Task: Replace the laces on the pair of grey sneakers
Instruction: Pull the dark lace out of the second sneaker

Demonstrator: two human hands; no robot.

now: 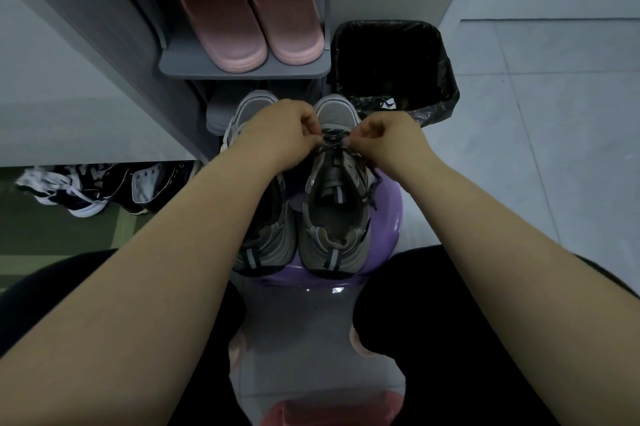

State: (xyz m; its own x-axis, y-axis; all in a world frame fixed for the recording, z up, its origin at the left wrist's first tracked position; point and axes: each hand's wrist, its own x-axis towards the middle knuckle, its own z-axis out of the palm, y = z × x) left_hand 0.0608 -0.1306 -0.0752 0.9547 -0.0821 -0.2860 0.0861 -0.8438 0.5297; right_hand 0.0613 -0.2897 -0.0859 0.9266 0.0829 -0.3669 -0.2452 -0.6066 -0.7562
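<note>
Both hands were pinching a dark lace [333, 143] on the right grey sneaker [334, 214]. The fingers of the left hand [287, 127] were curled tight on one side of the lace. The fingers of the right hand [384, 138] were curled tight on the other side. They met near the front eyelets, just behind the toe. A loose end of the lace hung down the right side of the shoe. From the head camera, this sneaker sat next to the other grey sneaker [268, 247], with their sides touching. Both stood on a round purple stool [389, 205], toes pointing away from the person. The left arm hid most of the other sneaker. The floor [554, 120] was pale grey tile. A green mat [52, 235] lay to the left, with black and white shoes [86, 188] piled on it. Past the stool stood a grey shoe rack [242, 71], and a pair of pink slippers [249, 13] sat on its shelf. Right beside the rack was a bin [448, 79] lined with a black bag. It was too dark inside to see what it held.
</note>
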